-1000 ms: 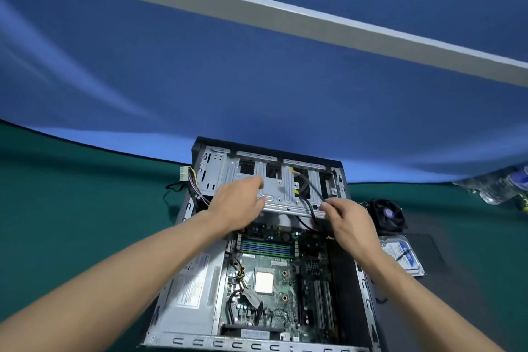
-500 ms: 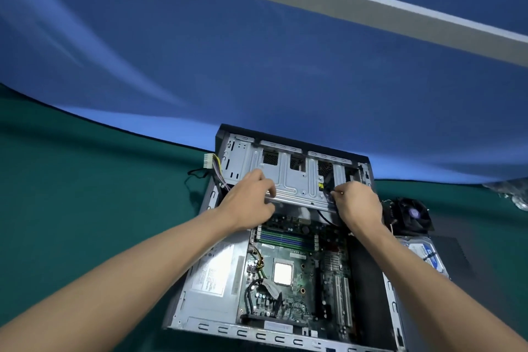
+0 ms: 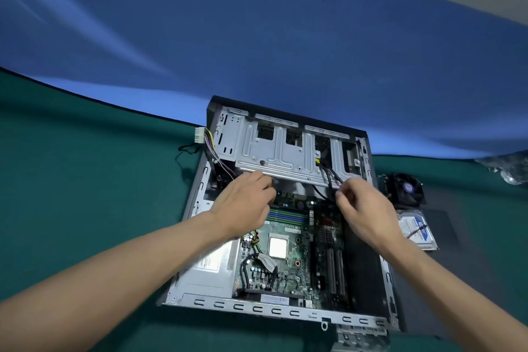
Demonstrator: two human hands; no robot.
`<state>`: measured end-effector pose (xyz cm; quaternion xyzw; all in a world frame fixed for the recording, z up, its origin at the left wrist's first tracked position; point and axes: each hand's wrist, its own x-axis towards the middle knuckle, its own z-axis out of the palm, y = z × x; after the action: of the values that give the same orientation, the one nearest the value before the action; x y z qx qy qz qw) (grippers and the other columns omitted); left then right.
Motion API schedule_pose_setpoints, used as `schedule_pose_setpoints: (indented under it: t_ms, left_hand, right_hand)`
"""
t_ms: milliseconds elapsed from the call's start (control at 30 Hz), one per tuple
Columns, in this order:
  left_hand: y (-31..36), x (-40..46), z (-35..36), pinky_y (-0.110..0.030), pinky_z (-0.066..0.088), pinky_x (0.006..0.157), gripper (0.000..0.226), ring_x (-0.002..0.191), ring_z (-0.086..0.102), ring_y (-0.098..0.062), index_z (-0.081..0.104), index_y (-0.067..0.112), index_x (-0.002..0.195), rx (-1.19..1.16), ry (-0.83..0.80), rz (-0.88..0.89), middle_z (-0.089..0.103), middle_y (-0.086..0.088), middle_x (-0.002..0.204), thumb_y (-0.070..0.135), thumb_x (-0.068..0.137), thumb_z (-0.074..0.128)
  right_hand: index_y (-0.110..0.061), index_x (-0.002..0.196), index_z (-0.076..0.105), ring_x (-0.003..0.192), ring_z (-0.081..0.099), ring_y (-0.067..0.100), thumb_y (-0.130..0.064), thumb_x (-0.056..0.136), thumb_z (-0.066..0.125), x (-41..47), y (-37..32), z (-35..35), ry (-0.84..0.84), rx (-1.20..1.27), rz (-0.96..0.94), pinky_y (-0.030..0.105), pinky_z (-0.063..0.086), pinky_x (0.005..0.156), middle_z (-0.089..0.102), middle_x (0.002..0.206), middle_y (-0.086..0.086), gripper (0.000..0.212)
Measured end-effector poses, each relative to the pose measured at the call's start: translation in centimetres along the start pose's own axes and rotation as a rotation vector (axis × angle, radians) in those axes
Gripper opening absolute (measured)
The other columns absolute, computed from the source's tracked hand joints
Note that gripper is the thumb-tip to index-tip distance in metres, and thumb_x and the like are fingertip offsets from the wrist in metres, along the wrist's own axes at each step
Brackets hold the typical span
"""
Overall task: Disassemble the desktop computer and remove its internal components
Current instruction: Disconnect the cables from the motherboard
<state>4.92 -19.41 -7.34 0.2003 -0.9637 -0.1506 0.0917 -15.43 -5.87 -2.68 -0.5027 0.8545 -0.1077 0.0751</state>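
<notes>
The open desktop case (image 3: 200,298) lies flat on the green table, motherboard (image 3: 294,260) exposed with a bare CPU (image 3: 278,247). A silver drive cage (image 3: 285,151) spans the far end, its near edge tilted up. My left hand (image 3: 245,204) curls its fingers under the cage's near left edge. My right hand (image 3: 364,206) pinches at the cage's near right edge beside black cables (image 3: 328,177); whether it holds the edge or a cable is unclear. The power supply (image 3: 210,266) fills the case's left side.
A black cooler fan (image 3: 407,188) and a hard drive (image 3: 418,230) lie on a dark mat right of the case. A white power connector (image 3: 200,135) with coloured wires hangs out at the far left. A blue backdrop rises behind the table.
The drive cage's near edge has lifted and tilted up. Both hands have shifted slightly nearer along its near edge, and the camera has moved closer.
</notes>
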Motion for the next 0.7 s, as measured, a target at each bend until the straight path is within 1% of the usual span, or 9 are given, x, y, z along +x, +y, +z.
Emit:
schedule_pose_setpoints:
  t_ms: [67, 133, 167, 267, 367, 400, 533, 600, 700]
  left_hand:
    - [0.3, 0.0, 0.2, -0.03, 0.044, 0.084, 0.017, 0.083, 0.05, -0.013, 0.059, 0.017, 0.088, -0.032, -0.096, -0.023, 0.058, 0.004, 0.086, 0.014, 0.085, 0.042]
    - [0.6, 0.0, 0.3, -0.035, 0.049, 0.08, 0.017, 0.079, 0.055, -0.016, 0.057, 0.017, 0.082, -0.027, -0.158, -0.052, 0.06, 0.003, 0.081, 0.013, 0.083, 0.041]
    - [0.8, 0.0, 0.3, -0.035, 0.05, 0.079, 0.017, 0.078, 0.057, -0.017, 0.057, 0.017, 0.081, -0.014, -0.184, -0.061, 0.061, 0.003, 0.08, 0.013, 0.083, 0.04]
    - [1.0, -0.2, 0.8, -0.035, 0.052, 0.073, 0.015, 0.072, 0.059, -0.018, 0.055, 0.017, 0.078, 0.001, -0.228, -0.084, 0.061, 0.003, 0.076, 0.015, 0.082, 0.04]
    - [1.0, -0.1, 1.0, -0.034, 0.053, 0.068, 0.015, 0.067, 0.059, -0.018, 0.054, 0.018, 0.075, 0.018, -0.244, -0.121, 0.061, 0.003, 0.073, 0.017, 0.082, 0.04]
    - [0.9, 0.0, 1.0, -0.033, 0.053, 0.067, 0.016, 0.067, 0.06, -0.018, 0.056, 0.018, 0.076, 0.018, -0.247, -0.14, 0.062, 0.003, 0.074, 0.018, 0.082, 0.041]
    - [0.5, 0.6, 1.2, -0.03, 0.052, 0.068, 0.018, 0.071, 0.061, -0.018, 0.061, 0.023, 0.08, -0.033, -0.255, -0.25, 0.065, 0.005, 0.074, 0.031, 0.083, 0.045]
    - [0.5, 1.0, 1.2, -0.032, 0.054, 0.069, 0.022, 0.066, 0.06, -0.017, 0.057, 0.022, 0.072, -0.065, -0.264, -0.315, 0.061, 0.006, 0.066, 0.036, 0.084, 0.045]
    - [0.6, 1.3, 1.2, -0.031, 0.054, 0.066, 0.025, 0.06, 0.058, -0.015, 0.053, 0.022, 0.066, -0.046, -0.264, -0.342, 0.058, 0.006, 0.06, 0.034, 0.086, 0.045]
  right_hand:
    - [-0.031, 0.081, 0.05, 0.063, 0.048, 0.005, -0.035, 0.092, 0.051, -1.0, 0.3, 0.5, -0.128, -0.059, -0.021, 0.022, 0.029, 0.051, 0.055, 0.071, -0.013, 0.012]
    - [-0.028, 0.085, 0.056, 0.072, 0.054, 0.012, -0.037, 0.092, 0.05, -2.0, 0.7, 0.9, -0.225, -0.161, -0.04, 0.026, 0.032, 0.057, 0.061, 0.081, -0.011, 0.012]
    - [-0.026, 0.088, 0.058, 0.078, 0.056, 0.014, -0.036, 0.091, 0.049, -2.3, 1.1, 0.9, -0.238, -0.183, -0.041, 0.027, 0.033, 0.06, 0.063, 0.087, -0.009, 0.014]
    - [-0.022, 0.089, 0.06, 0.083, 0.057, 0.016, -0.032, 0.091, 0.05, -3.4, 2.1, 0.5, -0.168, -0.159, -0.06, 0.028, 0.036, 0.061, 0.064, 0.089, -0.007, 0.014]
    - [-0.023, 0.083, 0.058, 0.081, 0.052, 0.014, -0.03, 0.089, 0.054, -4.1, 2.7, 0.4, -0.023, -0.126, -0.082, 0.028, 0.033, 0.057, 0.059, 0.079, -0.01, 0.011]
    - [-0.025, 0.081, 0.056, 0.079, 0.051, 0.013, -0.03, 0.089, 0.054, -4.2, 3.0, 0.4, 0.014, -0.078, -0.024, 0.029, 0.033, 0.058, 0.057, 0.077, -0.011, 0.009]
    - [-0.03, 0.085, 0.049, 0.07, 0.052, 0.009, -0.03, 0.09, 0.053, -4.4, 5.3, 0.5, 0.116, 0.197, 0.332, 0.03, 0.035, 0.064, 0.056, 0.077, -0.014, 0.007]
    - [-0.029, 0.091, 0.048, 0.071, 0.051, 0.006, -0.029, 0.091, 0.053, -4.9, 6.1, 1.1, 0.114, 0.22, 0.376, 0.031, 0.037, 0.065, 0.054, 0.082, -0.014, 0.006]
    - [-0.028, 0.094, 0.042, 0.071, 0.051, 0.005, -0.033, 0.094, 0.05, -5.9, 5.9, 2.3, 0.134, 0.366, 0.428, 0.03, 0.036, 0.059, 0.053, 0.082, -0.012, 0.009]
